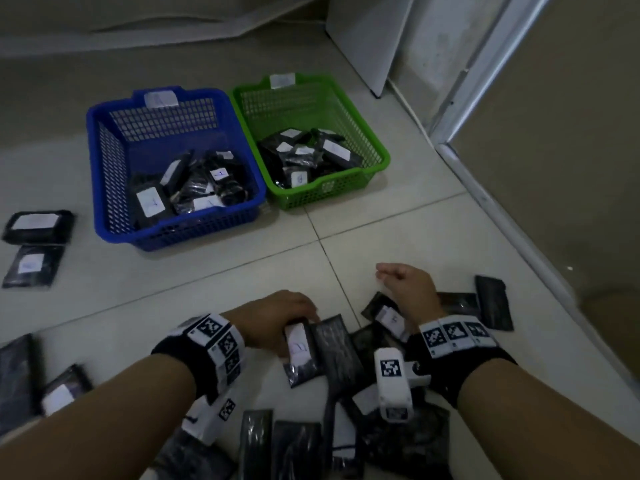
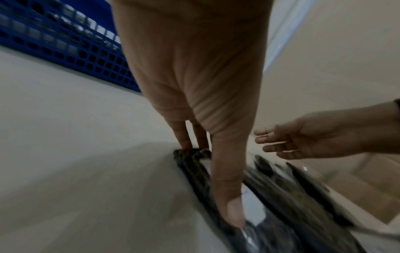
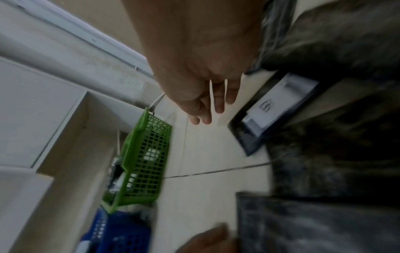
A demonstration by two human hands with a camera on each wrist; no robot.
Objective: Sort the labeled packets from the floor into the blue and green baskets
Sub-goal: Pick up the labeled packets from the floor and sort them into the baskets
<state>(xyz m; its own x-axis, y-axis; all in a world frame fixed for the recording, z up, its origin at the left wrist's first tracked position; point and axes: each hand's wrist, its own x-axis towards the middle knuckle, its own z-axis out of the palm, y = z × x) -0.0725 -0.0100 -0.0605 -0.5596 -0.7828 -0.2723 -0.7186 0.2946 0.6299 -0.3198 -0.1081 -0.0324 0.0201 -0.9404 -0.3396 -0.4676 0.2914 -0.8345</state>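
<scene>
Dim, flat indoor light; both wrist views smeared by motion blur, edges bowed by wide-angle distortion.

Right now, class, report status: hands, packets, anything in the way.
Left hand pinching a labeled packet in the floor pile. Right hand open, empty. Blue basket, green basket both part-filled. Path clear.

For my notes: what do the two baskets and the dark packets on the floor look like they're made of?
Blue basket and green basket: apparently moulded plastic, judging by the uniform colour and lattice walls. Packets, such as the packet the left hand holds: probably thin glossy plastic film, since the dark surface wrinkles and glints; the white labels look like paper stickers. Floor: smooth pale tiles with visible grout lines.
</scene>
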